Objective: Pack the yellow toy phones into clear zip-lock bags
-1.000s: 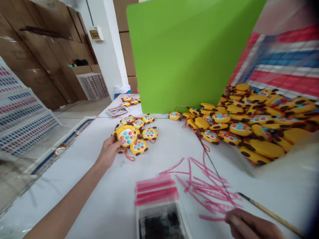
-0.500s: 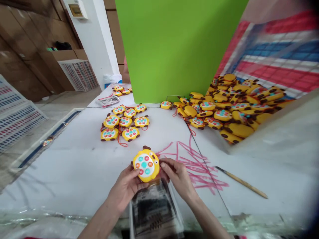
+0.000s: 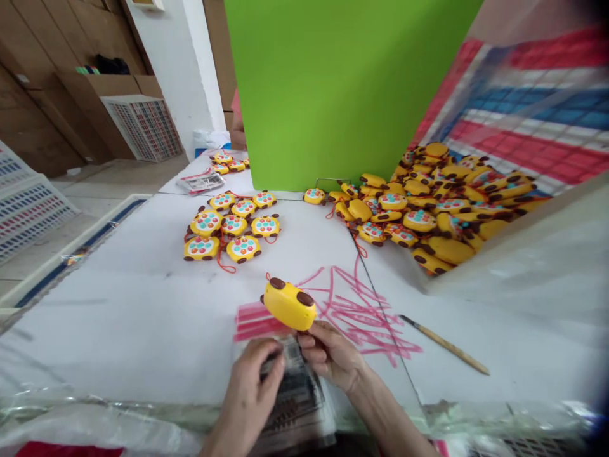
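Note:
My right hand (image 3: 333,357) grips a yellow toy (image 3: 289,306) by its lower end; the toy is tilted, its edge with brown feet facing me. My left hand (image 3: 254,381) is curled over a dark printed sheet stack (image 3: 297,393) at the table's front edge, thumb and fingers drawn together; what they pinch, if anything, is too blurred to tell. Beyond the hands, several yellow toys with coloured buttons (image 3: 234,225) lie grouped on the white table (image 3: 137,304). A large heap of the same toys (image 3: 419,220) lies at the right.
A green panel (image 3: 333,95) stands at the back. Right of the pink scribbles lies a wooden-handled brush (image 3: 447,346). A translucent plastic sheet (image 3: 528,254) borders the heap. Another person's arm (image 3: 238,130) shows beside the panel, near more toys (image 3: 228,163).
The toy has turned from its button face to its edge, now held by my right hand alone. My left hand has let go of it and moved down onto the stack.

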Tool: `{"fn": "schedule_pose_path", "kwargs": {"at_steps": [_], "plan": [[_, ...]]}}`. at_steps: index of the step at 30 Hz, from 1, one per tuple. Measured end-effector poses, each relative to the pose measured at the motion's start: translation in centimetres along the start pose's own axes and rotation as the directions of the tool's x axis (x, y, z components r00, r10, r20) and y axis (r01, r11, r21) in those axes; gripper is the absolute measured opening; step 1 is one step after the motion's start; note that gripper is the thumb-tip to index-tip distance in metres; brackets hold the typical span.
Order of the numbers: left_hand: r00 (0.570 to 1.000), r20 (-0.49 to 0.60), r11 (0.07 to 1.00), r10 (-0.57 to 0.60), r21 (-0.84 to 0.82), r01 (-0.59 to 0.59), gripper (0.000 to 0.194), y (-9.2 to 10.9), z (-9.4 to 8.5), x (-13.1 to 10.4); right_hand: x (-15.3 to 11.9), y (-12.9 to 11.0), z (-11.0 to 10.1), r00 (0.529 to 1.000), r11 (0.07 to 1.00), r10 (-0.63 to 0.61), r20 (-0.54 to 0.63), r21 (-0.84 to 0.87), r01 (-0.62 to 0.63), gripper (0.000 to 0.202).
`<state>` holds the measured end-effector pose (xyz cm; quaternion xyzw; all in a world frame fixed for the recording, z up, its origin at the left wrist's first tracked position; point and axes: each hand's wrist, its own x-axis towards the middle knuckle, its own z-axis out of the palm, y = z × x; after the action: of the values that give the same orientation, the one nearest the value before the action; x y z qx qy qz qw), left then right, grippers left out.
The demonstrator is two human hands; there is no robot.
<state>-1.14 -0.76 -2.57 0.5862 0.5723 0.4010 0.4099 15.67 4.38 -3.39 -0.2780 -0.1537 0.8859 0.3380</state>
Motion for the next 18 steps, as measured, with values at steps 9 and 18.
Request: {"fn": "schedule_pose_path", "kwargs": {"at_steps": [9, 18], "plan": [[0.928, 0.097, 0.633, 0.359, 0.706, -0.319, 0.035, -3.4, 3.3, 0.6, -0.6, 0.6, 0.6, 0.995, 0.987, 0.052, 0.088, 0.147, -0.065, 0.037], [0.901, 0.167, 0.604, 0.401, 0.691, -0.397, 0.029, -3.2, 1.9, 1.5, -0.8, -0.1, 1.3, 0.867, 0.839, -0.475, -0.153, -0.376, 0.393, 0.031]]}}
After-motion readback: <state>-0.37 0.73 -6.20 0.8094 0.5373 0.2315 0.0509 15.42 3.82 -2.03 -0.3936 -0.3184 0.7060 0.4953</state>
